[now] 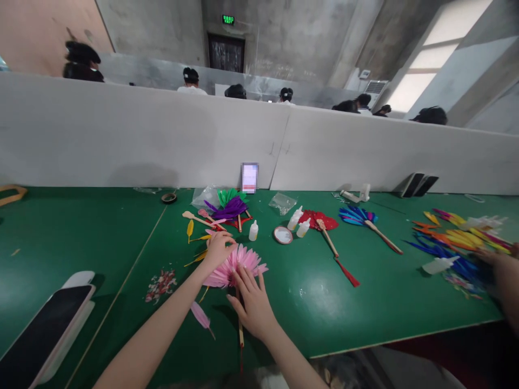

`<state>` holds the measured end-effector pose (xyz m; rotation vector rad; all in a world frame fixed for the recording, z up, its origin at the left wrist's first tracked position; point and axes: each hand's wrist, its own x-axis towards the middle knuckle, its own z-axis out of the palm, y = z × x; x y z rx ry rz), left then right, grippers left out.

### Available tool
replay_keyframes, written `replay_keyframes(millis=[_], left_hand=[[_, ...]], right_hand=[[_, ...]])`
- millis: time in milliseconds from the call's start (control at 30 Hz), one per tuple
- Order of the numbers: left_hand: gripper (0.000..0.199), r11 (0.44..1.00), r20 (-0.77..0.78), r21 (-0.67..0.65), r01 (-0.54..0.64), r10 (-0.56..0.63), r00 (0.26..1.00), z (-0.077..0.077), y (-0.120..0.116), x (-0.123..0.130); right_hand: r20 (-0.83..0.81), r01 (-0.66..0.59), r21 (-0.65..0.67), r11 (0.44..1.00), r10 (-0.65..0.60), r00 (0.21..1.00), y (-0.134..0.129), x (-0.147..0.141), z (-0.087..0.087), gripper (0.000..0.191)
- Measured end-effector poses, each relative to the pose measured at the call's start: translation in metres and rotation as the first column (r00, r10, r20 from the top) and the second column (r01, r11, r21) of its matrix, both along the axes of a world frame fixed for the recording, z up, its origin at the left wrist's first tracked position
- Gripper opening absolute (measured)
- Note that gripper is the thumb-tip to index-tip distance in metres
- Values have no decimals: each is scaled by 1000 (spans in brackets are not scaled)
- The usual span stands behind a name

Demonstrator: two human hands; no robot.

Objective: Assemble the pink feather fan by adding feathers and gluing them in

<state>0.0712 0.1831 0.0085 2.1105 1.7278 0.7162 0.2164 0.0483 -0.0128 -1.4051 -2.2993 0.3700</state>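
A pink feather fan (254,260) lies on the green table in front of me, its thin wooden handle (240,330) pointing toward me. My left hand (219,249) is at the fan's upper left edge with its fingers bent together; what is between the fingertips is hidden. Flat over the base of the feathers rests my right hand (252,302), fingers stretched out and slightly apart. A loose pink feather (201,316) lies left of the handle. Yellow feathers (190,230) are scattered beyond my left forearm. A small white bottle (253,231) stands upright just past the fan.
Behind lie purple feathers (230,212), a round dish (283,235), a red fan (324,222) and a blue fan (357,215). Small scraps (160,285) and a dark-topped device (48,329) are at left. Another person's hand (497,259) touches coloured feathers at right. A white partition (194,140) bounds the table.
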Motion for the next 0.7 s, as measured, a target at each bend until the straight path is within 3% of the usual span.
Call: replay_keyframes(millis=[467,700], left_hand=[[10,999,2,-17,-29,29,1000,-2,4,5],[20,987,-14,89,-137,139,990,17,-8,-2]], right_hand=[[-6,-9,65,998,9,1000,-1,-1,2,56],[-24,-8,63,998,10,1000,-1,-1,1,58]])
